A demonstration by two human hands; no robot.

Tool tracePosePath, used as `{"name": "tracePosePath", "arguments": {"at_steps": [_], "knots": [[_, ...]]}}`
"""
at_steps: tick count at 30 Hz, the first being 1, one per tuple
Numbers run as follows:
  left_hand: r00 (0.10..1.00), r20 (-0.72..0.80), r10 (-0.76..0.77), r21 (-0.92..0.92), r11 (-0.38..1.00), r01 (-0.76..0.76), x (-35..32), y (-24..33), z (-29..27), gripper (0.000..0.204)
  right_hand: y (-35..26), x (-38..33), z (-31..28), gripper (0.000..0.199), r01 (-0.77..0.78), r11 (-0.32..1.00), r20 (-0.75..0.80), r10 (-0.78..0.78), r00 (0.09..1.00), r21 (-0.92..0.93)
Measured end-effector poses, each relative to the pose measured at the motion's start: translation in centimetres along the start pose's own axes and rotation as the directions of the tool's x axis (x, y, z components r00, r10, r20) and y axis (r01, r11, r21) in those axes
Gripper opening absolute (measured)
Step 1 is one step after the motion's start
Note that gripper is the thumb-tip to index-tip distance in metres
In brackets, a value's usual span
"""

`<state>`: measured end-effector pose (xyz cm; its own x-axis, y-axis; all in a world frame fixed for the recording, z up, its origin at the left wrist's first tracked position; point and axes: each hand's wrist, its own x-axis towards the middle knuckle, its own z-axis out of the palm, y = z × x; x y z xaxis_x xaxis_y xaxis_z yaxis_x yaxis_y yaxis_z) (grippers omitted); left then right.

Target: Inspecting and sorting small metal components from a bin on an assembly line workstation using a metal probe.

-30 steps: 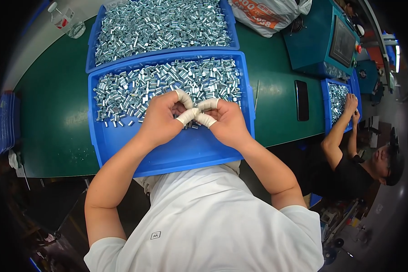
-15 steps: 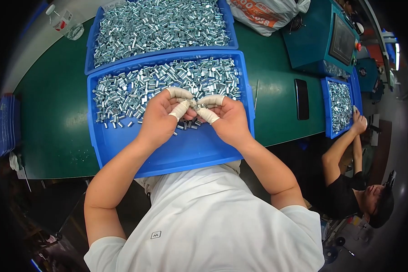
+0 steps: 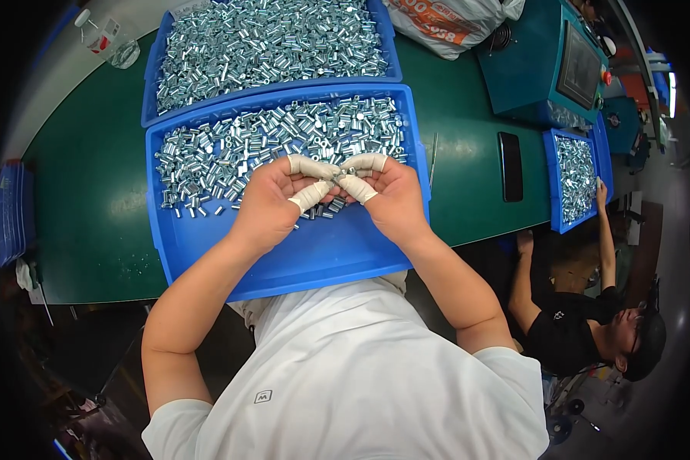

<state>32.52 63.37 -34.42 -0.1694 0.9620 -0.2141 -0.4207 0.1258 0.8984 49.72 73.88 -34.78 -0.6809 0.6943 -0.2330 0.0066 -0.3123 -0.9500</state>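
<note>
My left hand (image 3: 272, 201) and my right hand (image 3: 387, 193) meet fingertip to fingertip over the near blue tray (image 3: 314, 257). Both wear white finger cots on thumb and forefinger. Between the fingertips they pinch a small silvery metal sleeve (image 3: 337, 176). The far half of this tray holds a heap of several small silvery metal sleeves (image 3: 230, 149); its near half is bare blue plastic.
A second blue tray (image 3: 272, 38) full of the same parts lies behind on the green table (image 3: 84, 192). A black phone (image 3: 510, 166) lies to the right. Another person's hand (image 3: 599, 192) rests on a third parts tray (image 3: 575, 180). A teal machine (image 3: 548, 65) stands at back right.
Both hands have stayed together over the tray, shifting slightly while their fingertips work the small part. The person on the right has lowered one arm and leans further back.
</note>
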Motion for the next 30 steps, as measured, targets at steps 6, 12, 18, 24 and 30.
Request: {"name": "tracePosePath", "arguments": {"at_steps": [6, 12, 18, 24, 30], "knots": [[0.996, -0.083, 0.014, 0.065, 0.998, -0.008, -0.2, -0.2, 0.5, 0.02, 0.4, -0.2, 0.2, 0.02, 0.055, 0.997, 0.03, -0.057, 0.998, 0.047], [0.995, -0.093, 0.023, 0.03, 0.999, -0.02, -0.4, -0.1, 0.7, 0.02, 0.2, -0.4, 0.3, 0.021, 0.037, 0.997, 0.043, -0.04, 0.998, 0.068], [0.995, -0.037, 0.093, 0.013, 0.996, -0.092, -0.4, -0.4, 0.4, 0.02, -0.2, -0.6, 0.4, 0.022, 0.006, 0.999, 0.048, -0.009, 0.999, 0.051], [0.994, -0.019, 0.107, 0.127, 0.986, -0.104, -0.7, -0.1, 0.8, 0.021, -0.3, -1.0, -0.1, 0.022, -0.038, 0.999, 0.055, 0.036, 0.998, 0.032], [0.993, -0.108, 0.038, 0.205, 0.979, -0.015, -1.0, -0.2, 1.1, 0.024, -0.3, -1.3, 0.1, 0.02, 0.007, 0.997, 0.058, -0.011, 0.998, 0.075]]}}
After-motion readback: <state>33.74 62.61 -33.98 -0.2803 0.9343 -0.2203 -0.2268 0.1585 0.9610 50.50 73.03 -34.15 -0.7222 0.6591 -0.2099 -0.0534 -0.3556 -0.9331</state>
